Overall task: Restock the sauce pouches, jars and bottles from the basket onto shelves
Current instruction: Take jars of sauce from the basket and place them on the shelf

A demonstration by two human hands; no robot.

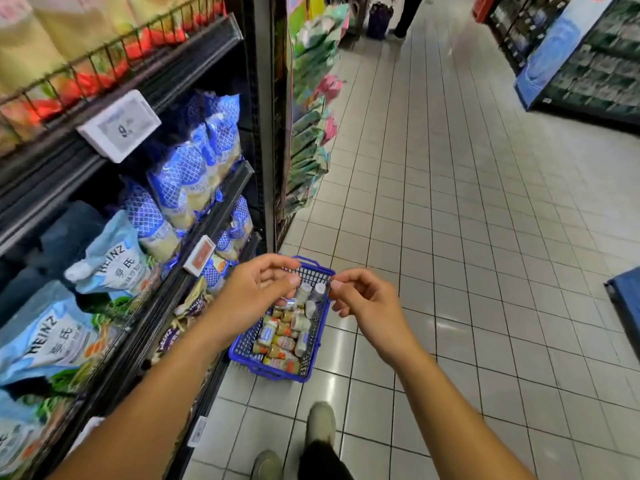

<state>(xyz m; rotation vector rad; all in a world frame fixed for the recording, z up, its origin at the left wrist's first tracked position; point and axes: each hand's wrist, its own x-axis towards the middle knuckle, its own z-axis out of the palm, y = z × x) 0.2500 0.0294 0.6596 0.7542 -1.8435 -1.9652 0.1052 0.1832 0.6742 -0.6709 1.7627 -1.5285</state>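
A blue plastic basket point(244, 351) stands on the tiled floor beside the shelving, filled with several small jars and bottles point(282, 336). My left hand point(258, 294) hovers above the basket's near-left side, fingers loosely curled and holding nothing. My right hand point(369, 303) hangs above the basket's right rim, fingers also loosely curled and empty. The two hands nearly meet over the basket. On the left, black shelves point(214, 209) carry light-blue Heinz pouches point(114, 261) and blue-patterned pouches point(187, 174).
White price tags point(119, 124) clip to the shelf edges. Hanging green and pink packets point(311, 133) fill the end rack. My shoes point(320, 426) stand just behind the basket. A person point(407, 15) stands far down the aisle; drink displays point(588, 64) line the right.
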